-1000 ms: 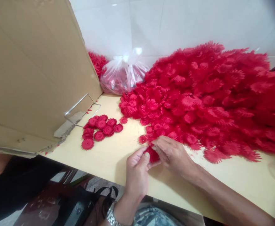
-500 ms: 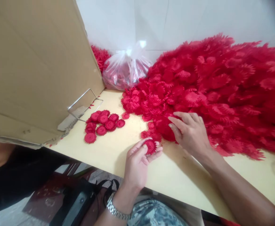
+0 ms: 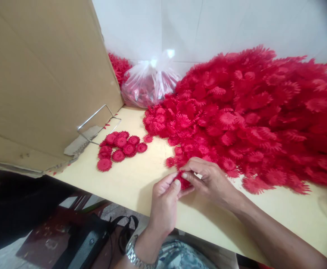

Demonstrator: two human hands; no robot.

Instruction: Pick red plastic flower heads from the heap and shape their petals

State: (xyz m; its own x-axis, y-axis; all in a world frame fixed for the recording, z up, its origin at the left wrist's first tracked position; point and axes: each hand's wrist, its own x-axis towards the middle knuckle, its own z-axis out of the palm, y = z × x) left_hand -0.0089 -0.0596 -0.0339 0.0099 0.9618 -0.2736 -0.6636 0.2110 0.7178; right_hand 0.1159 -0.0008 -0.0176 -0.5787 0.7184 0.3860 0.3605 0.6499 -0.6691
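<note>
Clamped between thumb and fingers of the left hand (image 3: 165,203), a red flower (image 3: 184,183) sits above the near part of the table, just short of the big heap. The right hand (image 3: 209,179) closes thumb and forefinger together on its upper edge; whether they pinch the whole flower or one layer cannot be told, as the fingers partly cover it.

Pale wall (image 3: 208,30) stretches across the back. The cream table (image 3: 141,172) runs beneath everything at hand. Upright on its left stands a broad sheet of cardboard (image 3: 40,82), torn along the lower edge. A heap (image 3: 250,119) of loose red flowers fills the right of the table, its near edge close to the right hand. At lower left shows someone's black clothing (image 3: 18,213). Between cardboard and heap rests a clear bag (image 3: 149,91) with red pieces inside, more red (image 3: 117,69) behind it. Left of the hands lies a cluster (image 3: 121,142) of red flowers, well apart from them. A bent wire (image 3: 92,117) leans by the cardboard. Round the left wrist is a metal watch (image 3: 134,254). One small flower (image 3: 148,138) lies between cluster and heap.
</note>
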